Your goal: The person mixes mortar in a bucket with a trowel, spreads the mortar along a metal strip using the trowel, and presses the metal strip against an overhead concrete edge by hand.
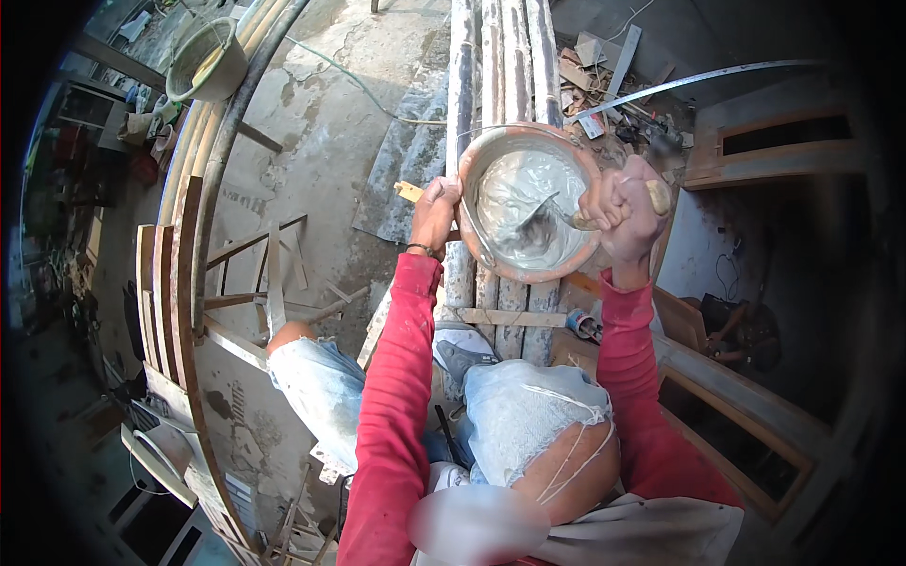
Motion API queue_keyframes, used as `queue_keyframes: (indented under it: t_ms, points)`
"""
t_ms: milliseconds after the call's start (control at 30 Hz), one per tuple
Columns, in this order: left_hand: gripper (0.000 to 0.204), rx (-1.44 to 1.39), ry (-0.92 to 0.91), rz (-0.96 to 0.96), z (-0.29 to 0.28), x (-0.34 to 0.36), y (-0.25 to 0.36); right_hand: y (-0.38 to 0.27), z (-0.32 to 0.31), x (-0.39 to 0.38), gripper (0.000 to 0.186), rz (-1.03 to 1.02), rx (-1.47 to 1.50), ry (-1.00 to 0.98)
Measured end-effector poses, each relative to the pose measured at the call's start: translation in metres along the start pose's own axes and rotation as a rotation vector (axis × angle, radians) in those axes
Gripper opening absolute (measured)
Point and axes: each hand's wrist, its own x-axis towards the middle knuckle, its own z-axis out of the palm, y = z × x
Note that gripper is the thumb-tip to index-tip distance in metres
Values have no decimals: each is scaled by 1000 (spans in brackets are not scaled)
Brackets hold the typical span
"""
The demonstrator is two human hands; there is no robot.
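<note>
An orange-brown bucket (481, 156) of wet grey mortar (510, 184) stands on a row of poles, its thin wire handle lying against the side. My left hand (435, 215) is closed at the bucket's left rim. Behind its fingers a short yellow piece (409, 191) sticks out; whether the hand holds that too is unclear. My right hand (625, 212), over the right rim, is wrapped around the handle of a trowel, whose rounded wooden end (658, 196) shows past the fist. The trowel's metal blade (536, 213) is partly sunk in the mortar.
Whitish, splattered poles (514, 57) run away from me under the bucket, with a wooden crosspiece (505, 318) nearer my knees. A small can (583, 325) sits to the right. Rubble (604, 71) lies far right. Another bucket (209, 66) stands far left by a curved railing.
</note>
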Motion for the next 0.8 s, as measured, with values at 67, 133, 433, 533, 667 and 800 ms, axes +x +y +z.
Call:
queue_keyframes:
  t_ms: [67,133,433,533,667,800]
  points:
    - [24,2,-25,-10,6,-4,7,-22,-13,-10,26,-79,32,50]
    - [25,6,-41,-10,9,-7,11,-26,-22,-17,27,-119,-88,143]
    - [26,5,-21,7,-1,1,-1,55,20,38,22,-319,-361,379]
    - [26,16,-42,-2,8,-5,6,17,34,36,21,-391,-189,339]
    - [26,11,-48,-7,17,1,4,124,-39,30,23,-642,-788,372]
    - [23,25,-28,-2,2,-1,1,71,-11,-15,22,-136,-394,182]
